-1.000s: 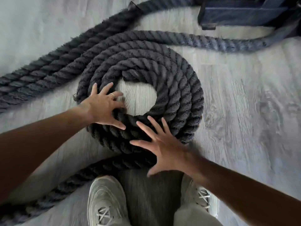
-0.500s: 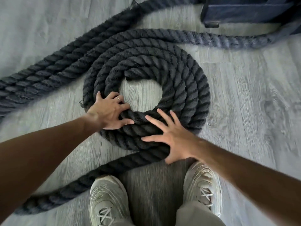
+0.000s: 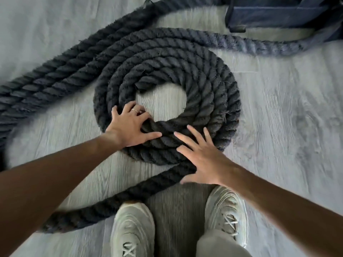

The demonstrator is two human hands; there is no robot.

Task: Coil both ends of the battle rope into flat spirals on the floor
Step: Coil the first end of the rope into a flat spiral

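A thick dark battle rope lies in a flat spiral (image 3: 209,89) of several turns on the grey wood floor, with a bare hole in its middle. My left hand (image 3: 130,127), a ring on one finger, presses on the spiral's near-left inner turns, its fingers curled around the innermost turn. My right hand (image 3: 202,156) rests flat with spread fingers on the near outer turns. A loose stretch of the rope (image 3: 115,203) runs from under my right hand down to the left. More rope strands (image 3: 46,78) run off to the left.
A dark blue equipment base (image 3: 278,12) stands at the top right, and a rope length (image 3: 259,45) leads toward it. My two pale sneakers (image 3: 133,229) stand just below the spiral. Bare floor (image 3: 297,117) lies to the right.
Both hands have kept pressing on the spiral's near side. The loose stretch near my feet has drawn closer to the outer turn, and the view has shifted slightly.
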